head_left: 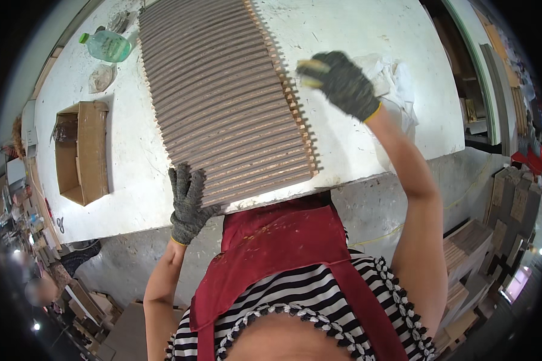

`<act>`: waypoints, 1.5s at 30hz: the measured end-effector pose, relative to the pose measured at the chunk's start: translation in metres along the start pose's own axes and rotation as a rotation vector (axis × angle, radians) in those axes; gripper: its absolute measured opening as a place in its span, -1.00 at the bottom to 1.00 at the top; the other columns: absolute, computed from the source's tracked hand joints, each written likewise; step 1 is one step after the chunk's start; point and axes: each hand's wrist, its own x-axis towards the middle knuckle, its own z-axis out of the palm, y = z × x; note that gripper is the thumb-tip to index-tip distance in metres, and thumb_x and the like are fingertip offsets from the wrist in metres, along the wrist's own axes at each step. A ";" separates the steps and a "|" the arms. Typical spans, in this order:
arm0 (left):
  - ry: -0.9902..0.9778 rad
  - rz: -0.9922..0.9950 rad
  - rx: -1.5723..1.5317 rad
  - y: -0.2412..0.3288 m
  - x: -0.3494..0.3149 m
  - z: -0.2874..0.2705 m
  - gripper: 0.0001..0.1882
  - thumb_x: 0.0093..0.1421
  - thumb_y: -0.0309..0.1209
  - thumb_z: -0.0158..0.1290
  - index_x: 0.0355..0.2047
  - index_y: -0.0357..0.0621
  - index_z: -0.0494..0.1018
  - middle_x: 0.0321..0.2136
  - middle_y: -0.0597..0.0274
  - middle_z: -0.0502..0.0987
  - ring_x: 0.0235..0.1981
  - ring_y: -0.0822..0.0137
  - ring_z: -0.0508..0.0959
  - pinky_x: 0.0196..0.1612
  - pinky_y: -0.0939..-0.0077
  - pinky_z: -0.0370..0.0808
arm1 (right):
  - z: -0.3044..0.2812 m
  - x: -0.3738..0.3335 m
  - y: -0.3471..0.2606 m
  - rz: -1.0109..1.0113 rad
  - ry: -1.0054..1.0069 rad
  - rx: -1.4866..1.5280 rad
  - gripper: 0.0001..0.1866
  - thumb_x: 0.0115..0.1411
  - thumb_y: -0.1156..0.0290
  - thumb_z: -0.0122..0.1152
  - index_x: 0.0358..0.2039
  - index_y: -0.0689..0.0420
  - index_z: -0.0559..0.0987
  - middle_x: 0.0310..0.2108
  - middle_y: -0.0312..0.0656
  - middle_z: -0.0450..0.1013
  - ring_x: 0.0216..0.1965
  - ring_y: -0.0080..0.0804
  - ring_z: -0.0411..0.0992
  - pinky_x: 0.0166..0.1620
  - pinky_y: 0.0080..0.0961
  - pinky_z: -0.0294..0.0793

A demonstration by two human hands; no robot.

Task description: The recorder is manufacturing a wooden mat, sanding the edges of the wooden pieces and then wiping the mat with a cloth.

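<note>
One row of brown strips (223,102) is lying from top centre to middle of the frame.
My left hand (188,201) is touching its lower-left corner with fingers spread; my right hand (344,84) is blurring at upper right, so I cannot tell whether its fingers are grasping something. I am seeing one bottle (109,47) and one box (96,147) at left; the strips are too many for counting, and the top edge is cutting off their far end.

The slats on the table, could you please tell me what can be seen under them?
The white table shows beside the slats and seems to support them; whatever else lies directly beneath is covered and cannot be seen.
</note>
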 end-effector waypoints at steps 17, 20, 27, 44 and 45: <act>0.075 0.034 0.000 0.000 0.002 0.001 -0.04 -0.06 -0.04 0.39 0.28 -0.22 0.31 0.31 -0.29 0.24 0.39 -0.26 0.16 0.44 -0.26 -0.11 | -0.021 -0.030 -0.069 -0.071 0.083 0.190 -0.52 0.13 0.51 0.11 0.04 -0.26 0.58 0.19 -0.38 0.45 0.11 -0.22 0.45 0.07 -0.32 0.47; 0.053 0.043 -0.008 0.000 0.003 0.000 -0.01 -0.03 0.03 0.36 0.31 -0.24 0.28 0.35 -0.29 0.18 0.41 -0.25 0.12 0.45 -0.23 -0.13 | -0.033 -0.035 -0.117 -0.085 -0.151 0.328 -0.53 0.18 0.38 0.20 0.13 -0.22 0.57 0.12 -0.25 0.51 -0.01 -0.26 0.53 -0.10 -0.35 0.55; 0.338 -0.210 -0.032 -0.002 -0.031 0.026 0.28 -0.16 0.17 0.41 0.40 -0.33 0.08 0.39 -0.30 0.09 0.42 -0.33 0.04 0.42 -0.15 -0.03 | -0.041 -0.007 -0.094 0.129 -0.098 0.063 -0.57 0.05 0.40 0.37 -0.01 0.02 0.63 -0.04 -0.17 0.58 -0.02 -0.09 0.49 -0.01 -0.19 0.49; 0.476 -0.626 -0.110 0.011 -0.059 0.063 0.36 -0.21 0.30 0.37 0.38 -0.41 0.06 0.40 -0.31 0.05 0.45 -0.37 -0.12 0.43 -0.31 -0.26 | 0.046 0.184 -0.158 -0.111 -0.115 0.172 -0.45 0.08 0.35 0.37 0.12 0.06 0.50 -0.03 -0.05 0.48 -0.04 -0.03 0.43 0.04 -0.09 0.42; 0.484 -0.641 -0.133 0.012 -0.060 0.064 0.37 -0.21 0.30 0.37 0.38 -0.41 0.06 0.41 -0.30 0.03 0.46 -0.37 -0.13 0.43 -0.29 -0.26 | 0.043 0.187 -0.162 -0.115 -0.107 0.179 -0.45 0.06 0.37 0.40 0.11 0.05 0.51 -0.02 -0.04 0.48 -0.04 -0.02 0.43 0.04 -0.09 0.44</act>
